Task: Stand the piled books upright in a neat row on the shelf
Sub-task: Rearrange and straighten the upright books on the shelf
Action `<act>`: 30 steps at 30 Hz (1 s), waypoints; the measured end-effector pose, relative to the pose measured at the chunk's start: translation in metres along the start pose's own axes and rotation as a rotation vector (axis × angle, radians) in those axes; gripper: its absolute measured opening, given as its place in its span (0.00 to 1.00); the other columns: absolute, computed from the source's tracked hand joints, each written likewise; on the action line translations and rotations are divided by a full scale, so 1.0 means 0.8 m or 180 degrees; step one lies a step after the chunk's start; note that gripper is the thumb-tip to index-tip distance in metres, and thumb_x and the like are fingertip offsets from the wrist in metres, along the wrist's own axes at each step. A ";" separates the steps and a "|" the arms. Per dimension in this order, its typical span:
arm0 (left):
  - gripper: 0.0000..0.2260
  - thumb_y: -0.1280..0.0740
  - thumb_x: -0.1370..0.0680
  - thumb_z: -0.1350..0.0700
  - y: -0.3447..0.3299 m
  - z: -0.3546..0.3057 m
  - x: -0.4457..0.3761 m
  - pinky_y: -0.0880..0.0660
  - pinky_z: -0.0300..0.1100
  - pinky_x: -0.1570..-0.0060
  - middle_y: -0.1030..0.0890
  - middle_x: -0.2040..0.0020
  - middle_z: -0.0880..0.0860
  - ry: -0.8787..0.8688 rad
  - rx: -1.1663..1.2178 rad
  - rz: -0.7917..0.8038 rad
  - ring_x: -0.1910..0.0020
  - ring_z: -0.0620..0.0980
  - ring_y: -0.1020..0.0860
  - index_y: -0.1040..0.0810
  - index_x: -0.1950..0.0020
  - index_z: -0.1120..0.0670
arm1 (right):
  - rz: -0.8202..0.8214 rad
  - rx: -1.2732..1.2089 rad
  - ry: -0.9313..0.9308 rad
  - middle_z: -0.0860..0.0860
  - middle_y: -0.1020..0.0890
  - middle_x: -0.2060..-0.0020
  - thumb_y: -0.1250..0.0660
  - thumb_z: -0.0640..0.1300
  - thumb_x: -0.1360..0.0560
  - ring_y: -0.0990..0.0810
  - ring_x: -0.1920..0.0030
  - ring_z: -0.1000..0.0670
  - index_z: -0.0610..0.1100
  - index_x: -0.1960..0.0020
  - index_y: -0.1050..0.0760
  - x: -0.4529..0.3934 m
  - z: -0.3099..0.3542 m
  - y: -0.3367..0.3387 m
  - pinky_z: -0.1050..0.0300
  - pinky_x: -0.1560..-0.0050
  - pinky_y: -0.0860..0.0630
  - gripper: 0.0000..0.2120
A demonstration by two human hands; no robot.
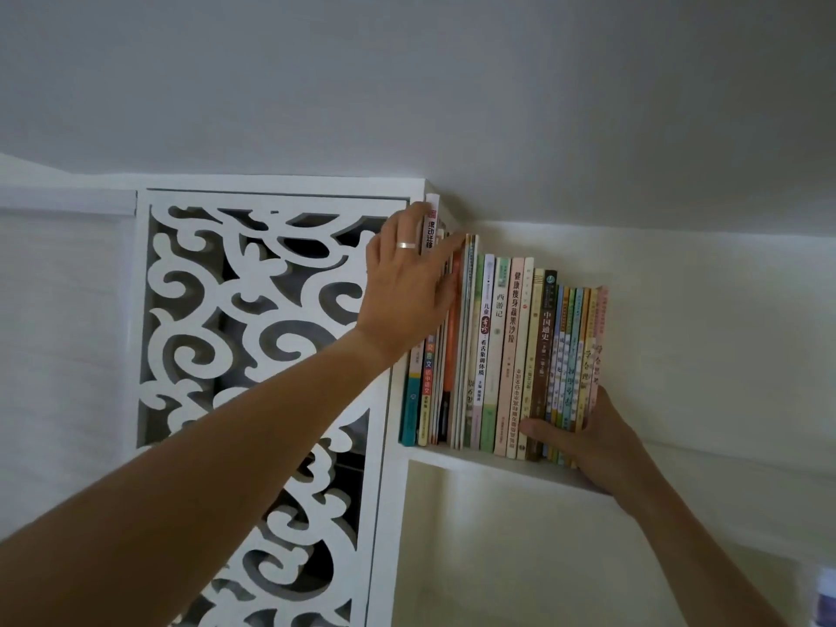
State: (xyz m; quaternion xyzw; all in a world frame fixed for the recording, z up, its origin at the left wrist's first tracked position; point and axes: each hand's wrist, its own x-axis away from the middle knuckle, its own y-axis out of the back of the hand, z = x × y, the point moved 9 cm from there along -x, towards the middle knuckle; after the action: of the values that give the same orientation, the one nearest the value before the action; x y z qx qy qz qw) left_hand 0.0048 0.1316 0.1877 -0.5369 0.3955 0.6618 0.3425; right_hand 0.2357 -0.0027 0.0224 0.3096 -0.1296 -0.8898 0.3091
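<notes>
A row of books [511, 355] stands upright on the white shelf board [452, 457], spines facing me. My left hand [407, 282], a ring on one finger, lies flat against the spines of the tall books at the left end. Its fingers reach up along a tall white book [431, 228] and the neighbouring thin ones. At the right end my right hand [601, 441] holds the group of thin books low down. The thumb crosses their spines, and the fingers are hidden behind the pink book [600, 337] at the end of the row.
A white cut-out scroll panel [253, 332] forms the unit's side just left of the books. Bare wall lies right of the pink book and above the row. Below the board is an open compartment [497, 558]. A blurred object [825, 595] shows at the lower right edge.
</notes>
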 end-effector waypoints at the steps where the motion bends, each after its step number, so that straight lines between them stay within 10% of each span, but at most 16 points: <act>1: 0.20 0.35 0.19 0.45 -0.003 -0.002 -0.002 0.40 0.58 0.26 0.35 0.23 0.60 -0.0007 -0.0082 0.0045 0.22 0.61 0.40 0.25 0.27 0.46 | -0.0001 -0.0007 -0.0002 0.63 0.20 0.38 0.18 0.71 0.45 0.19 0.39 0.55 0.61 0.26 0.37 -0.001 -0.001 0.000 0.44 0.33 0.24 0.53; 15: 0.17 0.33 0.21 0.48 -0.015 -0.018 -0.015 0.52 0.61 0.22 0.51 0.16 0.57 0.0225 0.0035 0.0617 0.17 0.58 0.56 0.21 0.33 0.50 | -0.0140 0.0051 0.0232 0.66 0.22 0.46 0.19 0.58 0.35 0.22 0.47 0.57 0.60 0.29 0.36 0.005 0.016 0.000 0.58 0.42 0.27 0.40; 24: 0.28 0.40 0.22 0.37 -0.026 -0.021 -0.007 0.56 0.50 0.21 0.41 0.18 0.60 0.0270 0.0369 0.0060 0.16 0.58 0.51 0.24 0.35 0.58 | -0.0193 0.0072 0.0379 0.68 0.24 0.48 0.18 0.55 0.34 0.23 0.48 0.60 0.62 0.32 0.37 0.005 0.021 0.002 0.61 0.43 0.29 0.38; 30: 0.27 0.40 0.19 0.43 -0.035 -0.014 0.006 0.57 0.58 0.20 0.53 0.15 0.58 0.0059 -0.0068 0.0337 0.16 0.57 0.58 0.32 0.21 0.52 | -0.0207 0.0162 0.0434 0.66 0.23 0.46 0.18 0.55 0.34 0.22 0.48 0.60 0.60 0.31 0.35 0.003 0.019 0.003 0.71 0.51 0.31 0.38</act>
State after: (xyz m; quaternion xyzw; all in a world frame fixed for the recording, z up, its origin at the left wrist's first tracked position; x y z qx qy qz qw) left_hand 0.0334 0.1346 0.1777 -0.5249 0.4194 0.6782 0.2977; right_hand 0.2257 -0.0055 0.0340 0.3813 -0.1207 -0.8727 0.2802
